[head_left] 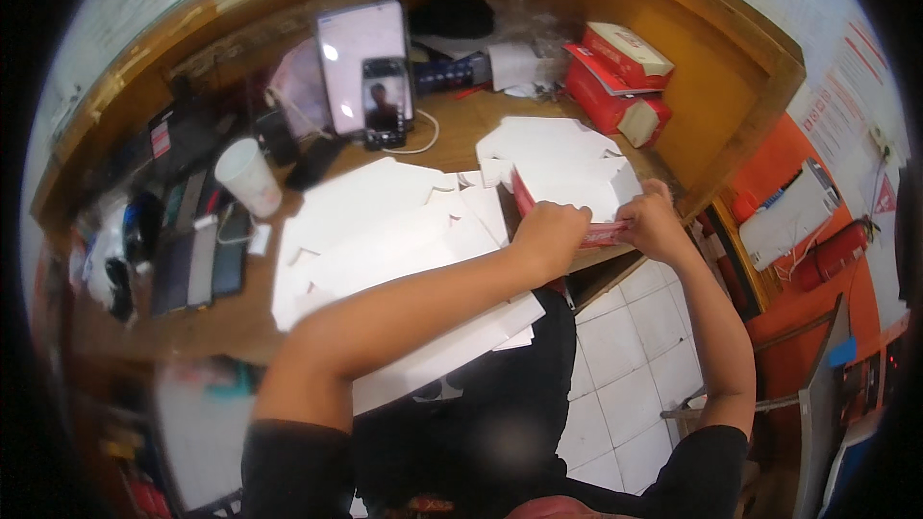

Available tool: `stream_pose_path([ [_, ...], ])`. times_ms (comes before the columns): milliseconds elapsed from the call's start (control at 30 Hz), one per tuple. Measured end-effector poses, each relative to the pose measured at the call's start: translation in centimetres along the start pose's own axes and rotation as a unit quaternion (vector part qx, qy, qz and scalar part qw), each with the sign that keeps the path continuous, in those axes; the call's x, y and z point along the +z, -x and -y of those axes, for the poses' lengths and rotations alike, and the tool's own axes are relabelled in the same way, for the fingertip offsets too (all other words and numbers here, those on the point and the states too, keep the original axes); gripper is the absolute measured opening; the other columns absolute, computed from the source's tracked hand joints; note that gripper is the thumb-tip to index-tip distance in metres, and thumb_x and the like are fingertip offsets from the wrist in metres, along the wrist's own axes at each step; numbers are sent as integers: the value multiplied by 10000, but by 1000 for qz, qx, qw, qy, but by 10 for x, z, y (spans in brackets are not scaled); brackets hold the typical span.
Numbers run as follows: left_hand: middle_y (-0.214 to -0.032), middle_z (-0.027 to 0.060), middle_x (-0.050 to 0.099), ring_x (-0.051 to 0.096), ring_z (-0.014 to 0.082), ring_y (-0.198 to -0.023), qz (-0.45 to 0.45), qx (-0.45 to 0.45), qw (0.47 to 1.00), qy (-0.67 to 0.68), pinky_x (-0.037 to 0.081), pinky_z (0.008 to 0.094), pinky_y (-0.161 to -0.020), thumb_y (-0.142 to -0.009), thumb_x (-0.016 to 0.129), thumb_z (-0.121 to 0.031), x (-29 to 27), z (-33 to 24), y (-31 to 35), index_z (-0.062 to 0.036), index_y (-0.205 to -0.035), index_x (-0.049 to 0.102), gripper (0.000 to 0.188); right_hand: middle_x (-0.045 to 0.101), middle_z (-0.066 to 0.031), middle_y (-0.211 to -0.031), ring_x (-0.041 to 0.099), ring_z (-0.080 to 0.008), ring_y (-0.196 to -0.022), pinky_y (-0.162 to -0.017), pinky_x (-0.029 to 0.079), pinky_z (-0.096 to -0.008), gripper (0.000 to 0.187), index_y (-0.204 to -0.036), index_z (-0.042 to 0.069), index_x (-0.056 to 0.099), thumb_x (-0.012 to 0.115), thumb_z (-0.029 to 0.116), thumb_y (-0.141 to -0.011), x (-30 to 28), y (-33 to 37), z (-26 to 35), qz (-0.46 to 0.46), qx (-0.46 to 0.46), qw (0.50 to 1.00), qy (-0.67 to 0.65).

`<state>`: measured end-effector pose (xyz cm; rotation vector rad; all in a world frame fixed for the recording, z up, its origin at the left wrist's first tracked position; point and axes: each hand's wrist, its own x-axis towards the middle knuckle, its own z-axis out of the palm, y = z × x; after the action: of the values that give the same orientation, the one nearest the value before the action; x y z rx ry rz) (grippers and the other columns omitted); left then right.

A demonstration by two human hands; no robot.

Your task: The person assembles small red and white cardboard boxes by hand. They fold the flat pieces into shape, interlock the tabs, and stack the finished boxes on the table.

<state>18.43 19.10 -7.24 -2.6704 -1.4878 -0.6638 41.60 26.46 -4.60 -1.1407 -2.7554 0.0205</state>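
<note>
A partly folded cardboard box (pixel 577 178), white inside and red outside, lies at the right of the desk near its front edge. Its near wall stands up, and the far flap spreads flat. My left hand (pixel 551 238) is closed on the near wall at its left part. At the near right corner my right hand (pixel 654 223) pinches the box, with its fingertips partly hidden behind the cardboard. Left of the box, under my left forearm, lies a stack of flat white box blanks (pixel 375 221), some overhanging the desk edge.
A white paper cup (pixel 248 178) stands left of the blanks. Behind them a phone (pixel 385 101) leans against a tablet (pixel 361 38). Red boxes (pixel 615 86) are stacked at the back right. Several phones (pixel 200 240) lie at the left. A fire extinguisher (pixel 835 255) is at far right.
</note>
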Motion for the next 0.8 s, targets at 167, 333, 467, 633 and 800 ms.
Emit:
stream_pose_path([
  [167, -1060, 222, 671, 635, 359, -1089, -130, 55, 989, -54, 525, 474, -908, -810, 721, -73, -30, -3, 26, 17, -1105, 608, 328, 739, -127, -869, 640, -333, -1005, -1143, 270, -536, 86, -805, 102, 757, 803, 116, -735, -7, -3, 15, 9, 26, 999, -27],
  [333, -1206, 244, 567, 574, 403, -1102, -54, -223, 972, 48, 471, 494, -948, -860, 776, -291, -56, 17, 74, 48, -1237, 513, 571, 736, -63, -1186, 636, -257, -1197, -1211, 226, -531, 271, -1039, 97, 743, 798, 76, -774, -14, 3, 52, -148, -26, 978, -142],
  [467, -1195, 258, 555, 601, 387, -1070, -19, -345, 915, 209, 490, 460, -948, -885, 769, -401, -53, 40, 104, 60, -1269, 417, 696, 720, -137, -1233, 640, -300, -1186, -1110, 401, -423, 247, -1052, 21, 739, 730, 42, -806, -28, 0, 93, -221, -101, 937, -251],
  [633, -1118, 226, 583, 629, 294, -1015, 31, -399, 845, 355, 513, 366, -897, -904, 765, -483, -60, 51, 121, 47, -1283, 353, 771, 720, -146, -1209, 664, -277, -1116, -954, 522, -359, 229, -1056, -17, 723, 703, -1, -829, -10, -12, 136, -186, -139, 862, -451],
  [800, -1134, 200, 639, 657, 251, -1038, 55, -419, 792, 440, 551, 352, -901, -957, 730, -314, -77, 46, 123, 100, -1371, 356, 695, 693, -148, -1278, 642, -259, -1190, -1008, 497, -364, 289, -1134, -2, 709, 725, 43, -849, 10, -17, 146, -141, -108, 850, -496],
])
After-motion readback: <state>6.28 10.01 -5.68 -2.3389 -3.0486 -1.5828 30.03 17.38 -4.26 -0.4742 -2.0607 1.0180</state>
